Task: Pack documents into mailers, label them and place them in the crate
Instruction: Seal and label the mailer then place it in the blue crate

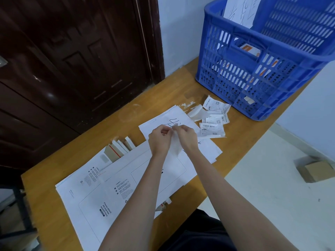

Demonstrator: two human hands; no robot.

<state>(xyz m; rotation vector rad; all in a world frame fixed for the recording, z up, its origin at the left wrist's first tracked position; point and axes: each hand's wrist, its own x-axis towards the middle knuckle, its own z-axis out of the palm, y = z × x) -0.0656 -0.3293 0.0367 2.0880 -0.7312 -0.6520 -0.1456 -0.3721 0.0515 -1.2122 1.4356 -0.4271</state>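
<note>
Pinched between both hands above the white mailers (pixel 116 185) on the wooden table (pixel 47 205): a thin, translucent label strip (pixel 175 147), left hand (pixel 160 137) and right hand (pixel 187 135) closed on its top corner, apparently peeling backing from sticker, so labelling under way by the look of it. Beneath and beyond the hands, flat white documents (pixel 208 149) with dark handwriting, then a loose scatter of barcoded labels (pixel 213 118) and curled backing scraps, glossy and crumpled. Farther right, the blue perforated plastic crate (pixel 253 73) already holding a few packed mailers, with more flat, smooth card mailers yet to fill, label and move across.
</note>
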